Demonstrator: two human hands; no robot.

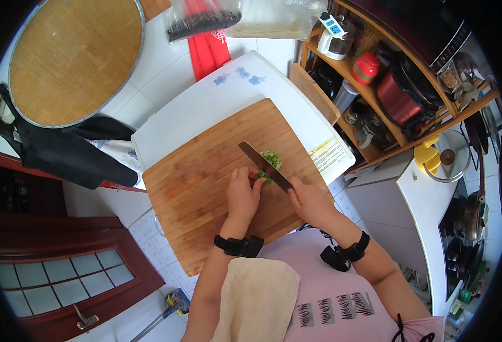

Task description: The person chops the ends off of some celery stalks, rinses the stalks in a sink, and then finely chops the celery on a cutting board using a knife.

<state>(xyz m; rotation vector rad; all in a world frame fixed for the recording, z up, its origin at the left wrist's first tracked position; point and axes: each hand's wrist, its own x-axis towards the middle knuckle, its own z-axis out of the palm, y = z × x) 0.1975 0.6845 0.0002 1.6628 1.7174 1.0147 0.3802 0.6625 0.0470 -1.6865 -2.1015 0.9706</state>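
My right hand [313, 201] grips the handle of a broad-bladed kitchen knife [264, 166]. The blade slants up and left over a wooden cutting board [191, 184]. With bent fingers, my left hand [243, 192] holds a small bunch of leafy greens [264, 176] against the board, on the near side of the blade. Beyond the blade lies a little pile of chopped greens [272, 159]. Whether the cutting edge touches the greens is hidden by the blade and fingers.
The board rests on a white table [182, 117] with blue flower prints; a printed label [330, 156] is at its right corner. A wooden shelf rack [372, 96] with appliances and jars stands at the back right. To the left are a dark red door [127, 248] and black cloth [62, 149].
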